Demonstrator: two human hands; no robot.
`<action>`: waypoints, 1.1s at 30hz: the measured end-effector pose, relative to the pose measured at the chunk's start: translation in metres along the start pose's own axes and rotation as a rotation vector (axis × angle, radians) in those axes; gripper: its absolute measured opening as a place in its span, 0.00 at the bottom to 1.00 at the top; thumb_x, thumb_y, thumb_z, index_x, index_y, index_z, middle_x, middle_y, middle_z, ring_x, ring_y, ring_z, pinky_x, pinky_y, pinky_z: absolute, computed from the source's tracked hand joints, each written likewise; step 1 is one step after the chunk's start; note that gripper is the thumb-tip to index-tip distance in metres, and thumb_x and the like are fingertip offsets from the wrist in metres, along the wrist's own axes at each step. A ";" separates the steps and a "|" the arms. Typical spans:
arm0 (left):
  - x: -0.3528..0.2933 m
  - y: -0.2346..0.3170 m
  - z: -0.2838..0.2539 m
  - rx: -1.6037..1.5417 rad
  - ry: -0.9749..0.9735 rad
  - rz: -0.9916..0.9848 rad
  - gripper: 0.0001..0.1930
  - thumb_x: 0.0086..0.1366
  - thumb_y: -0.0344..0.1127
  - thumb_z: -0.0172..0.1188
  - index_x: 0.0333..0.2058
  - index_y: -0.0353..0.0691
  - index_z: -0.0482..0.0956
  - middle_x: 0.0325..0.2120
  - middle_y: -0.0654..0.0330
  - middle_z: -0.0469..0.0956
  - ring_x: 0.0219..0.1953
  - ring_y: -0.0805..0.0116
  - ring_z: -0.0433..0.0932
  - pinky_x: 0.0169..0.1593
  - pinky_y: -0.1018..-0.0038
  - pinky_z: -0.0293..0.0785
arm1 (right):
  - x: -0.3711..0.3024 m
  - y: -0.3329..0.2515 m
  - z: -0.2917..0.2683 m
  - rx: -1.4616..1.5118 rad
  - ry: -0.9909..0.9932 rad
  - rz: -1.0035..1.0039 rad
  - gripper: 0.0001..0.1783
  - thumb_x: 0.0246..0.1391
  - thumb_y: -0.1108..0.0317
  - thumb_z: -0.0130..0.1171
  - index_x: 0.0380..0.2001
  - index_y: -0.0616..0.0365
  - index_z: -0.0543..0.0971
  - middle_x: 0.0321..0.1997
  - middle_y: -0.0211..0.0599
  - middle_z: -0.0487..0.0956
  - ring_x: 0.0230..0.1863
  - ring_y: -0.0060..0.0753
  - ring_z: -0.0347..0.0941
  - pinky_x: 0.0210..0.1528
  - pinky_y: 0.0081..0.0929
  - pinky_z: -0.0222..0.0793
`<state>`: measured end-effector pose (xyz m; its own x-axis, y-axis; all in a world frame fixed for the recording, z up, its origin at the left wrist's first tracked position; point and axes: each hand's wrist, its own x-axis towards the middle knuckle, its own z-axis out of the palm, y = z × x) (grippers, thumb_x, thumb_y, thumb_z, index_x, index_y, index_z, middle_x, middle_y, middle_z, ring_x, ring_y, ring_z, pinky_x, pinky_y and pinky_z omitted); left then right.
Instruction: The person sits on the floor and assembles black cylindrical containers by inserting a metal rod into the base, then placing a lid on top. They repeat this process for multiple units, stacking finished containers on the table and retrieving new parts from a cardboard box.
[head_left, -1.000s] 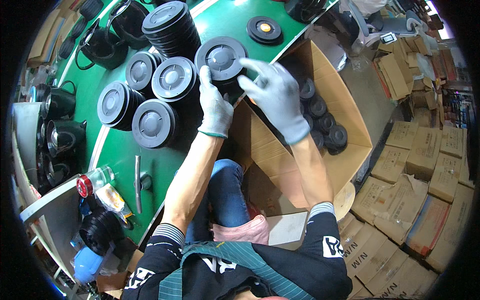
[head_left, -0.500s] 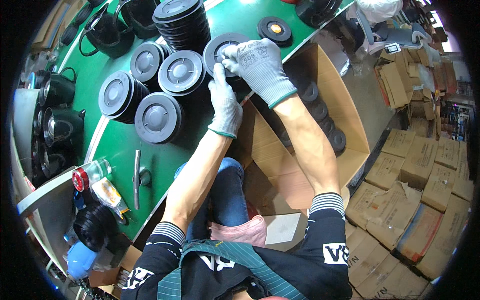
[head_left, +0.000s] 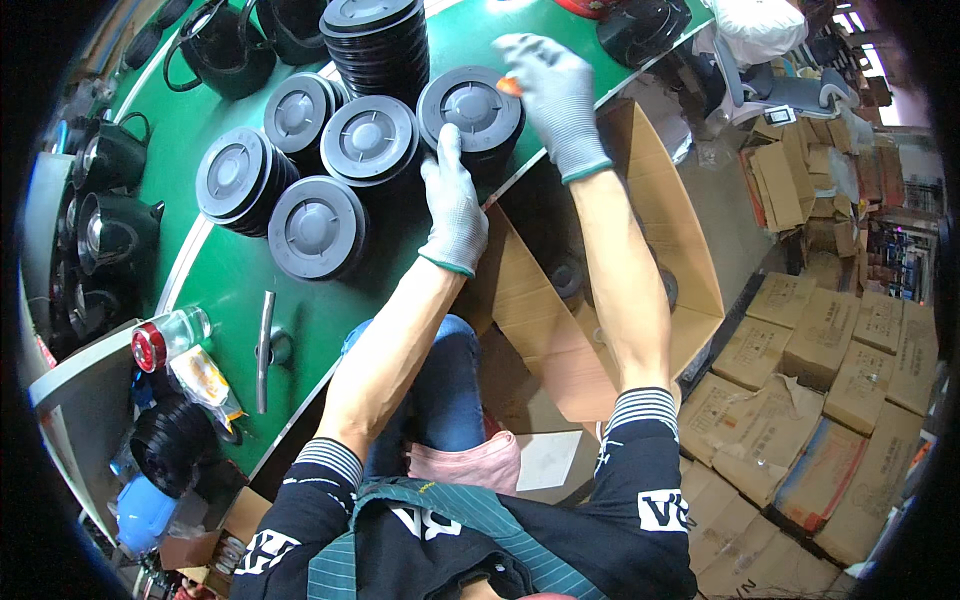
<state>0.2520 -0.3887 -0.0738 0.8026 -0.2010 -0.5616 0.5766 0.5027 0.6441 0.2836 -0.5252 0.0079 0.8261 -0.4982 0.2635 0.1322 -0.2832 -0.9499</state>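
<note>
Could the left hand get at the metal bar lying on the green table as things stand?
Probably yes: the left hand rests against a stack of grey discs, and the metal bar lies uncovered on the green table, beside that forearm.

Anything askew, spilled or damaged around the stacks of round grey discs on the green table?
Nothing stands out. The stacks of grey discs stand upright and close together on the green table. The left hand rests against the nearest stack, the right hand on its far rim. The cardboard box below stands open, undamaged.

A green table [head_left: 215, 275] carries stacks of grey lids [head_left: 315, 228], black kettles [head_left: 118, 232] and a jar [head_left: 165, 338].
</note>
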 end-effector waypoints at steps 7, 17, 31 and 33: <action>-0.022 0.000 0.007 -0.017 0.046 0.079 0.33 0.77 0.59 0.62 0.61 0.32 0.72 0.54 0.55 0.77 0.56 0.65 0.72 0.65 0.67 0.66 | -0.041 -0.003 -0.031 0.335 0.077 0.214 0.28 0.77 0.49 0.54 0.59 0.64 0.82 0.55 0.40 0.85 0.50 0.29 0.84 0.54 0.29 0.80; -0.056 -0.004 -0.014 0.003 -0.036 -0.192 0.45 0.76 0.67 0.54 0.77 0.40 0.55 0.72 0.57 0.66 0.77 0.64 0.58 0.79 0.53 0.46 | -0.114 0.073 -0.119 0.561 0.247 0.532 0.27 0.69 0.71 0.66 0.69 0.54 0.76 0.59 0.34 0.84 0.56 0.28 0.81 0.62 0.34 0.78; -0.071 -0.021 -0.001 0.030 0.047 -0.276 0.34 0.73 0.66 0.61 0.65 0.48 0.71 0.63 0.60 0.72 0.69 0.64 0.66 0.78 0.54 0.50 | -0.133 0.138 -0.076 0.568 0.382 0.446 0.28 0.66 0.78 0.66 0.67 0.65 0.76 0.57 0.41 0.85 0.52 0.27 0.84 0.57 0.26 0.81; -0.064 -0.031 -0.006 0.043 0.024 -0.265 0.34 0.74 0.66 0.60 0.66 0.48 0.70 0.64 0.60 0.71 0.70 0.63 0.66 0.78 0.54 0.50 | -0.123 0.117 -0.074 0.609 0.387 0.431 0.27 0.66 0.80 0.65 0.67 0.65 0.76 0.58 0.42 0.85 0.50 0.28 0.85 0.57 0.26 0.82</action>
<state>0.1814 -0.3862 -0.0608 0.6188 -0.3004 -0.7258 0.7728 0.3986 0.4939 0.1567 -0.5578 -0.1232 0.6405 -0.7389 -0.2094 0.2129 0.4328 -0.8760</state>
